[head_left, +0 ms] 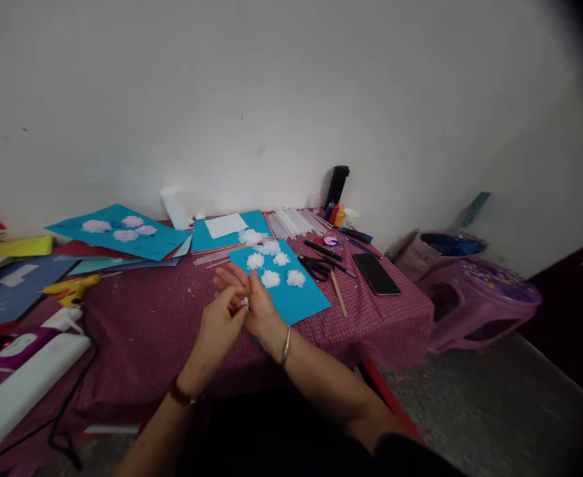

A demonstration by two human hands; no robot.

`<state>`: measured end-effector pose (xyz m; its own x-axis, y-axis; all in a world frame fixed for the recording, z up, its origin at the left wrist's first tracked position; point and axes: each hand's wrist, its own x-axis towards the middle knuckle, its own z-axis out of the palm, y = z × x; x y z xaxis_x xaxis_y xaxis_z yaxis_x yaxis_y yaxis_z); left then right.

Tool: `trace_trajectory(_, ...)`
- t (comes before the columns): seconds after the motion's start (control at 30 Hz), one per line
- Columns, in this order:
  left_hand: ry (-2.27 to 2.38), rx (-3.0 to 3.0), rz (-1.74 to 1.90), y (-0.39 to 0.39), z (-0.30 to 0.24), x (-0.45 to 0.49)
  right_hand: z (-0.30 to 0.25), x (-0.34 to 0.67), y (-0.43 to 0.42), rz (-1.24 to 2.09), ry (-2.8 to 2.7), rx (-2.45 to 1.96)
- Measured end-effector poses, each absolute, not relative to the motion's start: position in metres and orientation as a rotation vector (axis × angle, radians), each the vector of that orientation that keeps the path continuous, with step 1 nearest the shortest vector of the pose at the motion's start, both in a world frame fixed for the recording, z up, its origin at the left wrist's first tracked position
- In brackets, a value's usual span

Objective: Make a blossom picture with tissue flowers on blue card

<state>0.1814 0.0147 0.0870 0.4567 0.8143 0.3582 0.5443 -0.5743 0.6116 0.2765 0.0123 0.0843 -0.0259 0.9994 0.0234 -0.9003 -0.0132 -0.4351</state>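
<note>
My left hand [223, 319] pinches a small white tuft [244, 302], which looks like cotton or tissue, between thumb and fingers. It presses against the palm of my right hand [259, 306], which lies palm up with its fingers stretched out. Just beyond both hands is a blue sheet [296, 306] bearing several fluffy white puffs [270, 278]. Black scissors [315, 266] rest at the right edge of that sheet. Part of the sheet is hidden behind my right hand.
Left on the checked tablecloth [142, 331] are a yellow glue gun [73, 289], a white power strip [28, 391] and another blue sheet with pinkish puffs [162, 244]. To the right lie a phone [377, 273], a wooden stick [338, 293] and pens. A pink stool [480, 301] stands beside the table.
</note>
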Motion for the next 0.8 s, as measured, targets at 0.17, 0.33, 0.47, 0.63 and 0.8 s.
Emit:
trace_trajectory(0.17,1.011,2.439,0.938,-0.008,0.086,0.187,0.080,0.283,0.011,1.569,-0.321,-0.300)
trace_trajectory(0.33,0.925,2.446,0.978,-0.013,0.078,0.182,0.080,0.291,0.006,1.588,-0.261,-0.279)
trace_trajectory(0.47,0.942,2.390,0.994,-0.007,0.078,0.179,0.082,0.289,0.001,1.602,-0.253,-0.305)
trace_trajectory(0.63,0.983,2.371,1.031,-0.008,0.082,0.187,0.083,0.289,0.000,1.593,-0.285,-0.270)
trace_trajectory(0.8,0.877,2.432,1.025,0.005,0.084,0.192,0.083,0.294,0.002,1.601,-0.354,-0.271)
